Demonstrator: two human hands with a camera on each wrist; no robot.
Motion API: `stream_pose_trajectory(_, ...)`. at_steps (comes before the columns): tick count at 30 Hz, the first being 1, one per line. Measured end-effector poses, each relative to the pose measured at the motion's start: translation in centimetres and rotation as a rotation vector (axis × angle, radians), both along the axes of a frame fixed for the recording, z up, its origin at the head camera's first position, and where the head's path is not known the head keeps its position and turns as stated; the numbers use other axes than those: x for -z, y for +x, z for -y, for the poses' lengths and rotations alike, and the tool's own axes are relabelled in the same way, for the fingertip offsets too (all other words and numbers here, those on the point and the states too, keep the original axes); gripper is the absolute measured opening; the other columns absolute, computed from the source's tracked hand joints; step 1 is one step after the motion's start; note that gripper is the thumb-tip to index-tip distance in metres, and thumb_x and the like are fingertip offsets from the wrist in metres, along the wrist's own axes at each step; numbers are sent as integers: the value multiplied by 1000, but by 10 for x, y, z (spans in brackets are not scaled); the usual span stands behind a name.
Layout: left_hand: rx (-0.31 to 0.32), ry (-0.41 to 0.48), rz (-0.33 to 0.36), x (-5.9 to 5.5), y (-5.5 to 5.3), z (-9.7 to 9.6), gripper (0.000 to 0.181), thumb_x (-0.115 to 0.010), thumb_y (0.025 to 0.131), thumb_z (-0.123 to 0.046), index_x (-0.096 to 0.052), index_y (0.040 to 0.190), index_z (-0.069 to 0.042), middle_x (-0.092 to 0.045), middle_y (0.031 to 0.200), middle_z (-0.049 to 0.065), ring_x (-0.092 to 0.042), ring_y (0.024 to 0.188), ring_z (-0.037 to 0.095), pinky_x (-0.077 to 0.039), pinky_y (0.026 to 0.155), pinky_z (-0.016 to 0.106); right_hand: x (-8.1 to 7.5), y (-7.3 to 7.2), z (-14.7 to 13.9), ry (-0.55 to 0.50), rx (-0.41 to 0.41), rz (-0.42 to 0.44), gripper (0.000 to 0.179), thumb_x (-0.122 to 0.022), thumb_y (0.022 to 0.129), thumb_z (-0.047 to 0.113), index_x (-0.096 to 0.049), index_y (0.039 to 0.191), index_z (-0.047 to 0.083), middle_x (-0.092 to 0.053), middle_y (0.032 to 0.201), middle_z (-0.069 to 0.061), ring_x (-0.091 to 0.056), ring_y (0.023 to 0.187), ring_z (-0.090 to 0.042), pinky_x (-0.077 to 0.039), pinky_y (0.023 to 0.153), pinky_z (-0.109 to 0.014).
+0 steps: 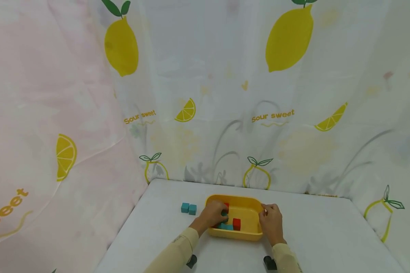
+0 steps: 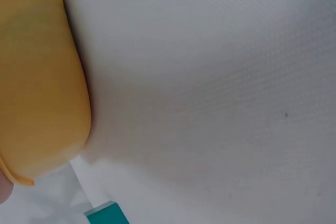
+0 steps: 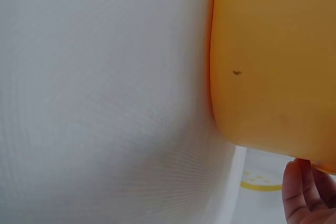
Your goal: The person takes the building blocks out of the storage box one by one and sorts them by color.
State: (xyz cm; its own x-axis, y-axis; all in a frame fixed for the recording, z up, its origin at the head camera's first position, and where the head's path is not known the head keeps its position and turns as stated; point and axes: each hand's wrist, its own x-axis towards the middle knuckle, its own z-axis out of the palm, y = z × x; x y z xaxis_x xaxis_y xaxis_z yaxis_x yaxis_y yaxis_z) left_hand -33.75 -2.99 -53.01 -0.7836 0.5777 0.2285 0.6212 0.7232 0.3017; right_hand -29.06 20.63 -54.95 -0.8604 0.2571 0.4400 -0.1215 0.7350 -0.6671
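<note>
**Yellow tray [image 1: 248, 213], two hands**

Lemon-print fabric [image 1: 208, 76] is backing the white surface [image 1: 153, 220]. Lower centre, two teal blocks [image 1: 185, 207] are sitting left of the tray; the left hand's [image 1: 212, 213] fingers are pinching another teal block [image 1: 225, 217] inside; at least two red blocks [image 1: 237, 224] are showing; the right hand's [image 1: 272, 222] fingers are gripping the rim.

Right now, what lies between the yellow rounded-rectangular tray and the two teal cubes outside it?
Only bare white tabletop lies between tray and cubes, in the head view.

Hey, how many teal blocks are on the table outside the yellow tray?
2: one teal block left of the yellow tray, and a second teal block close beside it, nearer the tray. Others could be hidden behind the left sleeve.
</note>
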Motion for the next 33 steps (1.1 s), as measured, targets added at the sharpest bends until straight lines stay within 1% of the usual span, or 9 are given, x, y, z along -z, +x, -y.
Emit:
stream_pose_trajectory(4, 19, -9, -18, 1, 0, 0, 21, -81, 81, -23, -76, 98, -11, -67, 87, -8, -55, 76, 7, -51, 80, 22, -2, 0, -1, 11, 4, -20, 29, -63, 82, -6, -68, 111, -9, -55, 92, -14, -51, 76, -23, -50, 67, -35)
stream_pose_trajectory(8, 22, 19, -17, -1, 2, 1, 25, -82, 80, -22, -75, 100, -10, -67, 90, -5, -54, 77, 7, -51, 81, 20, -3, 0, -1, 9, 0, -24, 29, -64, 82, -7, -68, 111, -9, -55, 92, -15, -51, 76, -23, -50, 67, -36)
stream_pose_trajectory(11, 12, 44, 11, -2, 5, 2, 28, -83, 79, -21, -74, 102, -8, -66, 91, -3, -54, 78, 7, -51, 81, 20, -3, 1, 0, 6, -5, -17, 29, -64, 82, -7, -68, 111, -9, -55, 92, -15, -51, 77, -24, -50, 68, -36)
stream_pose_trajectory(15, -20, 48, 53, -2, 6, 2, 28, -84, 77, -21, -73, 98, -6, -65, 88, -2, -53, 76, 8, -51, 79, 20, 0, 1, 0, 11, -3, -11, 28, -64, 82, -6, -68, 110, -9, -55, 91, -14, -51, 76, -23, -51, 67, -35)
stream_pose_trajectory(19, -56, 23, 74, 0, 6, 0, 29, -85, 76, -23, -73, 95, -6, -64, 85, -3, -52, 74, 8, -51, 75, 20, 1, 2, -1, 12, -3, -23, 28, -64, 82, -6, -69, 110, -10, -55, 91, -14, -51, 75, -23, -51, 66, -35)
stream_pose_trajectory(25, -93, -40, 90, 3, 5, -1, 32, -86, 75, -24, -73, 99, -8, -64, 87, -4, -51, 74, 9, -52, 76, 21, 1, 2, 1, -2, -4, -17, 29, -64, 82, -6, -68, 110, -10, -55, 91, -13, -52, 76, -23, -52, 68, -36)
stream_pose_trajectory(28, -102, -68, 87, 3, 5, -1, 34, -86, 74, -25, -73, 101, -9, -64, 87, -4, -51, 74, 9, -52, 76, 21, 1, 2, 1, -11, -8, -13, 29, -64, 82, -6, -68, 111, -10, -54, 92, -13, -51, 77, -23, -52, 68, -35)
stream_pose_trajectory(33, -101, -100, 79, 2, 4, -1, 34, -86, 74, -24, -74, 102, -10, -64, 88, -3, -52, 74, 9, -52, 76, 21, 0, 2, 0, -11, -16, -21, 29, -63, 83, -6, -68, 111, -9, -55, 93, -13, -52, 78, -23, -52, 69, -36)
